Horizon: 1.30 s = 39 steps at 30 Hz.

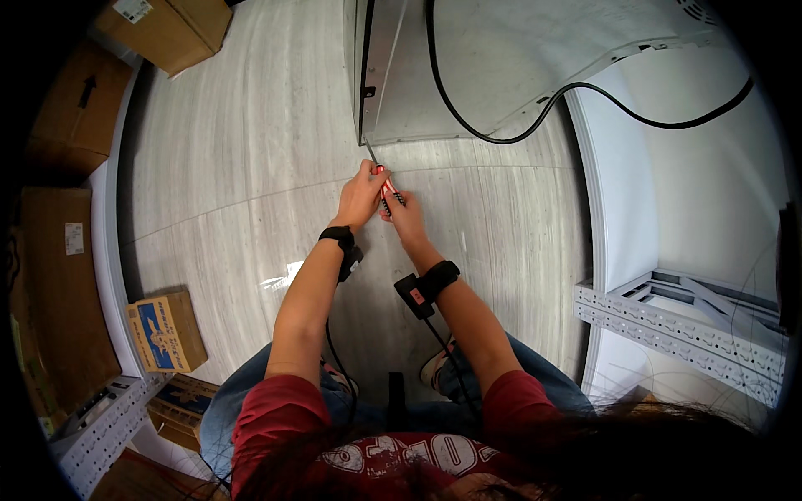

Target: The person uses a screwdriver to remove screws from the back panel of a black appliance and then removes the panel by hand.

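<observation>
Both of my hands are closed around a screwdriver (pixel 386 185) with a red, white and black handle. My left hand (pixel 362 195) grips the front of the handle near the shaft, and my right hand (pixel 405 215) holds its rear end. The thin metal shaft points away from me, its tip at the lower front corner of a large metal appliance (pixel 468 75). Whether the tip sits in a screw is too small to tell. A black power cable (pixel 501 140) loops down across the appliance's bare metal side.
Cardboard boxes (pixel 63 284) stand on a shelf along the left, with a smaller box (pixel 167 332) beside my left knee. A perforated metal shelf beam (pixel 668 334) juts in at the right. Black straps with small devices (pixel 426 288) circle my wrists, their cords trailing back to me.
</observation>
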{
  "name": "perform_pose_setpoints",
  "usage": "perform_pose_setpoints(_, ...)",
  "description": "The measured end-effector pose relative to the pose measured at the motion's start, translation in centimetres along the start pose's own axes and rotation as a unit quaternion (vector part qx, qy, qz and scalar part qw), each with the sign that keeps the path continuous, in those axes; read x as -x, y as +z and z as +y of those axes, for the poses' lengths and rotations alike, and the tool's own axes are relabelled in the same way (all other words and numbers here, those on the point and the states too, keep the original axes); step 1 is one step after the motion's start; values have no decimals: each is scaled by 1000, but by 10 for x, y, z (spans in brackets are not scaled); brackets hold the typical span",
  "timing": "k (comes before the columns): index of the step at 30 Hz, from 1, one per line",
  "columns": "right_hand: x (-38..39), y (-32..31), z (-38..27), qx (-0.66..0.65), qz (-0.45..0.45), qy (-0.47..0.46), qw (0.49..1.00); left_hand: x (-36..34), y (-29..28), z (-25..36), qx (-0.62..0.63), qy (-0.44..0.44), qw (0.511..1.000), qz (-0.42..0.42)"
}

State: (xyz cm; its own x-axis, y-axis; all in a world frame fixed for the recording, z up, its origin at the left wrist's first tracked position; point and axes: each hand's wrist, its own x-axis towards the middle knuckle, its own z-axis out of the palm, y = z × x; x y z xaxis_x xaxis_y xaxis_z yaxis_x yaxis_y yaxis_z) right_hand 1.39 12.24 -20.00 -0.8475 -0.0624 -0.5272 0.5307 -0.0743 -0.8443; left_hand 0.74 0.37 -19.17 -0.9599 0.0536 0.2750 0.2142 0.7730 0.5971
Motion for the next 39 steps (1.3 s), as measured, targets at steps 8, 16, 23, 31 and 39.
perform_pose_setpoints(8,7,-1,1,284,125,-262,914,-4,-2,6,8,-14,1000,-9)
perform_pose_setpoints(16,0,2,2,212,88,-210,950,-5,-6,3,26,-3,1000,-13)
perform_pose_setpoints(23,-5,2,6,232,94,-161,955,-2,-2,8,13,-32,999,-2)
perform_pose_setpoints(31,-3,1,-1,274,143,-333,891,-9,-7,14,3,-5,1000,23)
perform_pose_setpoints(39,-17,-4,-2,223,99,-247,938,-6,-8,16,21,-32,999,33)
